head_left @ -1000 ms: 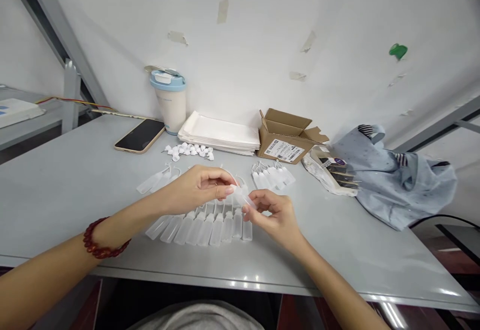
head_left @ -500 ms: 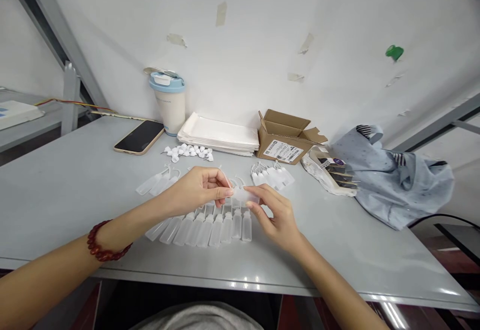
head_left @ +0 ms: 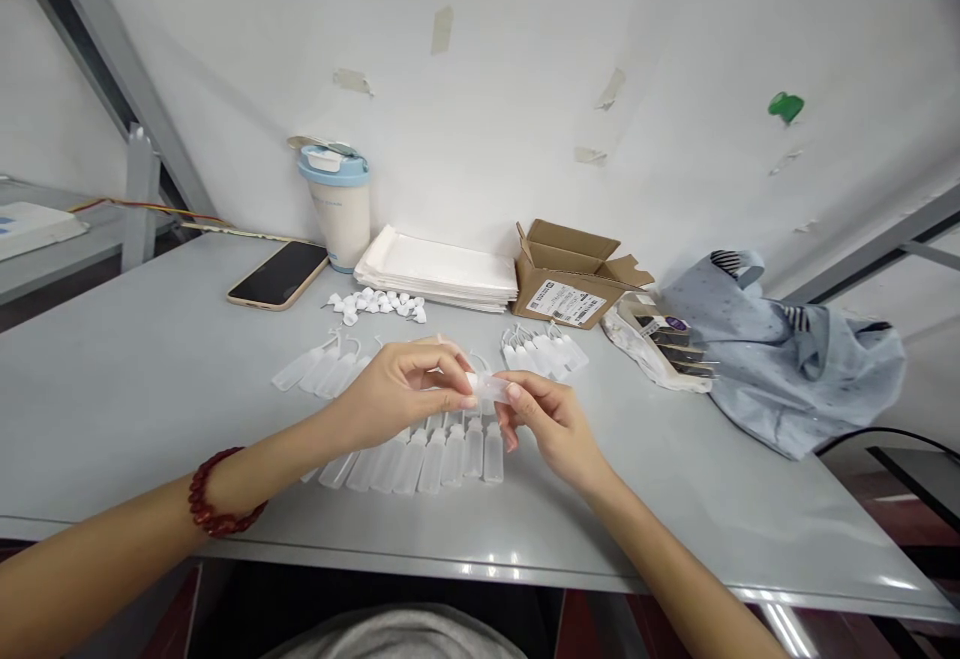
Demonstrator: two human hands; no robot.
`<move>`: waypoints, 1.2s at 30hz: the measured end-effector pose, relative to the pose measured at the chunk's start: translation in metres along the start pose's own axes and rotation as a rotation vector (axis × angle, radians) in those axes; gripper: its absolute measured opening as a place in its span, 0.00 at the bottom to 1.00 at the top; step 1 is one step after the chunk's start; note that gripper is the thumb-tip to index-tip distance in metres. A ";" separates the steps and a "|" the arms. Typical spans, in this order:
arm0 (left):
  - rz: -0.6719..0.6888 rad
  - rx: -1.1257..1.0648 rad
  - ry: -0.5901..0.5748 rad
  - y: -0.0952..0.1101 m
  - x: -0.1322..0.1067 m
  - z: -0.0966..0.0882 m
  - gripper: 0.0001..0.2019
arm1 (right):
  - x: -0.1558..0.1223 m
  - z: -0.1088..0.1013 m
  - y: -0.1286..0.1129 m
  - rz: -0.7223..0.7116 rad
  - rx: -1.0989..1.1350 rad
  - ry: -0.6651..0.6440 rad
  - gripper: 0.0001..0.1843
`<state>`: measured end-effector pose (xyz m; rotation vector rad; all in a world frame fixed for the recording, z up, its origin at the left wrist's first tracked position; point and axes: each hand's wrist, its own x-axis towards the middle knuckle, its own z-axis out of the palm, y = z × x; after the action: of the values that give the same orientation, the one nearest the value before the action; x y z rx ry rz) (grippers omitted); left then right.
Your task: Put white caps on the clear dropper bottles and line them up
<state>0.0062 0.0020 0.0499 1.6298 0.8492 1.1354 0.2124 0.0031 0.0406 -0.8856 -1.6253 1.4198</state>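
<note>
A small translucent squeeze bottle (head_left: 493, 389) is held sideways above the table between my two hands. My right hand (head_left: 553, 427) is closed on its body, thumb on the near side. My left hand (head_left: 401, 391) pinches the white top end, which its fingers partly hide. Below lies a row of similar bottles (head_left: 431, 463) with thin white tubes at their necks. More bottles (head_left: 319, 369) lie beyond my left hand. A group of bottles (head_left: 545, 351) with thin metal tips lies beyond my right hand. A pile of small white caps (head_left: 379, 304) sits behind them.
At the back stand a phone (head_left: 279, 274) lying flat, a lidded cup (head_left: 341, 214), a stack of white envelopes (head_left: 442, 269) and an open cardboard box (head_left: 566, 279). To the right are a plastic packet (head_left: 664, 349) and a light blue cloth bag (head_left: 810, 359).
My right hand has turned, with its thumb now on the near side of the bottle and its fingers curled below. My left hand has shifted slightly right, still at the top end.
</note>
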 end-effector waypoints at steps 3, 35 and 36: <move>-0.098 -0.131 0.010 0.001 0.000 -0.001 0.05 | -0.001 0.000 0.000 -0.034 -0.028 0.025 0.16; 0.276 0.345 0.112 0.005 -0.009 0.006 0.04 | -0.001 0.001 0.000 -0.055 -0.075 0.038 0.18; 0.183 0.272 0.115 0.007 -0.009 0.007 0.06 | -0.002 0.000 0.001 -0.084 -0.097 0.060 0.17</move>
<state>0.0102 -0.0100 0.0530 1.9110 0.9779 1.2943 0.2131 0.0017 0.0394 -0.8960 -1.6777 1.2548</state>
